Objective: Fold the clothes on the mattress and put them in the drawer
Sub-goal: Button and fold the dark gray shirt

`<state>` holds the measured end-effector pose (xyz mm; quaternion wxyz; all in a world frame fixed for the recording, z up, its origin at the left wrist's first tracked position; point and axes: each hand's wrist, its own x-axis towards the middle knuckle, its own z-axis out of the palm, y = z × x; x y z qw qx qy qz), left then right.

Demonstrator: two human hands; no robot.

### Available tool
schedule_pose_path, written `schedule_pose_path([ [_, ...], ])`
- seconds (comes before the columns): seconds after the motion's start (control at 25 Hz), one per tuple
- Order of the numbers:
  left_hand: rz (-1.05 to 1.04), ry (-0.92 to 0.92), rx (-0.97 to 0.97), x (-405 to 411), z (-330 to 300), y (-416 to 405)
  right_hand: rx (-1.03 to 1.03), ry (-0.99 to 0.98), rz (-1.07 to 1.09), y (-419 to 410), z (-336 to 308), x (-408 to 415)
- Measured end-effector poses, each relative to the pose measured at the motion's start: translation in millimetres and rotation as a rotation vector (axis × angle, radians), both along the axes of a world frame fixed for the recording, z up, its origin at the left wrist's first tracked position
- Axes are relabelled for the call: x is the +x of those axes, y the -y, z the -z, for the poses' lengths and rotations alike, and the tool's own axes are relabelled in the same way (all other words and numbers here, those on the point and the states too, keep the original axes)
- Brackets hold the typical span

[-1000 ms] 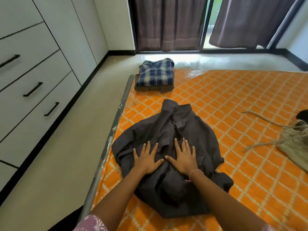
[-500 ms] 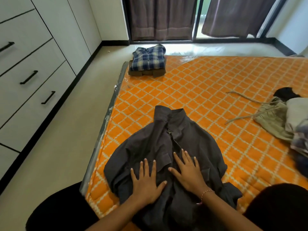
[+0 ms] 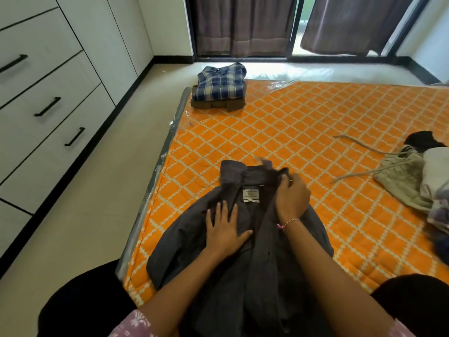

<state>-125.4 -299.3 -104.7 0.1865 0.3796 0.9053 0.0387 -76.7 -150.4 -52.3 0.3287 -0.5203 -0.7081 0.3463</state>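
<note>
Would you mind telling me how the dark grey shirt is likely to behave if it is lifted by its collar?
The dark grey shirt will probably hang limp: it lies rumpled on the mattress. It looks light, since the right hand alone lifts its collar edge. It seems unlikely to slide, being cloth on quilted fabric.
</note>
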Motion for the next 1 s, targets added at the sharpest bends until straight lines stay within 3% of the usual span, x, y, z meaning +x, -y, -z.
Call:
schedule_pose_path([
  [0.08, -0.061, 0.092, -0.024, -4.3, 12.8, 12.3, 0.087, 0.063, -0.139, 1.3, 5.2, -5.2],
  [0.16, -0.089, 0.130, -0.022, -7.5, 20.4, 17.1, 0.203, 0.468, -0.538, 18.7, 35.8, -4.4],
  [0.24, -0.083, -0.015, 0.127, -10.6, 17.5, 12.2, 0.200, 0.699, -0.722, 28.2, 61.3, 4.2],
  [0.36, 0.092, -0.329, 0.416, -23.5, 10.8, -11.0, 0.174, 0.620, -0.651, 26.2, 68.6, 7.5],
  [0.4, 0.088, -0.249, 0.415, -29.9, 6.7, -21.8, 0.169, 0.622, -0.656, 24.1, 69.0, 7.6],
  [0.52, -0.232, 0.056, 0.310, -47.2, 3.8, -47.4, 0.126, 0.564, -0.610, 22.5, 65.7, 6.2],
  [0.6, -0.345, 0.112, 0.277, -53.8, 10.2, -53.8, 0.055, 0.462, -0.512, 19.9, 65.4, 5.6],
  [0.8, -0.388, 0.230, 0.288, -57.7, 13.8, -58.9, -0.236, 0.246, -0.380, 13.5, 61.9, 8.5],
  [0.88, -0.401, 0.276, 0.280, -59.7, 12.0, -61.4, -0.397, 0.255, -0.401, 8.5, 60.5, 14.2],
  [1.0, -0.414, 0.378, 0.351, -60.4, 6.3, -59.9, -0.480, 0.321, -0.390, 2.7, 55.7, 21.1],
])
